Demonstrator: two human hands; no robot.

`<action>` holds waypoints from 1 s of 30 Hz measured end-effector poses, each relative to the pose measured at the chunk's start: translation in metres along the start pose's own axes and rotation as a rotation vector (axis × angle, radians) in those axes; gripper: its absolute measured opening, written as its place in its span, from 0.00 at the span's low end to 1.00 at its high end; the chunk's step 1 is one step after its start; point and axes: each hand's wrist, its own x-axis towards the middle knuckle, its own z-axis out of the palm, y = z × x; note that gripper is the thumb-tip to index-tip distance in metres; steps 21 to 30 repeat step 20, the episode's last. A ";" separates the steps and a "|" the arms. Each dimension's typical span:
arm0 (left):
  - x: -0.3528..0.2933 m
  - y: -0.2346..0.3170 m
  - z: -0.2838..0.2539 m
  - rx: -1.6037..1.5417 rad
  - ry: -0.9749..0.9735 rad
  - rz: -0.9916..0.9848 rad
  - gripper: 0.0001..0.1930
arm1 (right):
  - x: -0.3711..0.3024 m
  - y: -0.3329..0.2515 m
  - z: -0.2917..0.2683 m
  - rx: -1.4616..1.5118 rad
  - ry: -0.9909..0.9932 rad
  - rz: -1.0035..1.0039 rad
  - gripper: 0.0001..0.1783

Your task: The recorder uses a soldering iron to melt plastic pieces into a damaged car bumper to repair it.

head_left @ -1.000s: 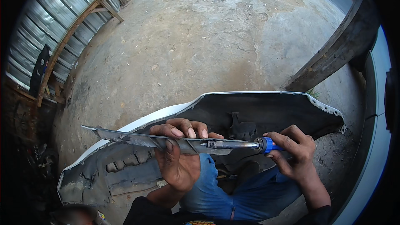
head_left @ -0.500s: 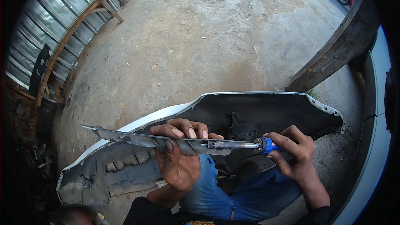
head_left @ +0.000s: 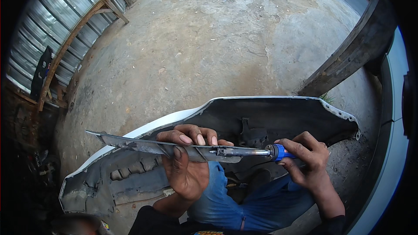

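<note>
A long grey plastic trim strip (head_left: 143, 145) is pinched in my left hand (head_left: 187, 172), thumb on the near side and fingers over the far edge. My right hand (head_left: 309, 156) is closed round the blue handle of a soldering iron (head_left: 248, 152). The iron's dark metal end lies along the strip's right part, its tip just right of my left fingers. Whether the tip presses on the plastic cannot be told. Below both hands rests a car bumper (head_left: 278, 109), its black hollow inside facing up and its rim white.
A wooden post (head_left: 344, 56) leans at the right, beside a pale car body panel (head_left: 394, 148). Corrugated metal sheeting (head_left: 56, 13) with a wooden frame (head_left: 78, 28) stands at the left. Beyond the bumper stretches a rough concrete floor (head_left: 196, 48). My jeans-clad legs (head_left: 226, 200) are within the bumper's curve.
A red motorcycle at the far upper right has gone out of view. My hands, the strip and the soldering iron stay practically in place.
</note>
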 end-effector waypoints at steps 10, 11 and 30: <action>0.000 0.001 0.011 0.050 0.046 0.015 0.11 | 0.000 0.002 -0.005 0.056 -0.040 0.015 0.25; 0.000 0.001 0.013 0.089 0.176 0.001 0.12 | 0.001 0.003 -0.009 0.126 -0.045 0.033 0.24; 0.049 0.002 -0.022 0.017 0.229 -0.540 0.18 | -0.011 0.007 -0.038 0.633 0.407 0.574 0.22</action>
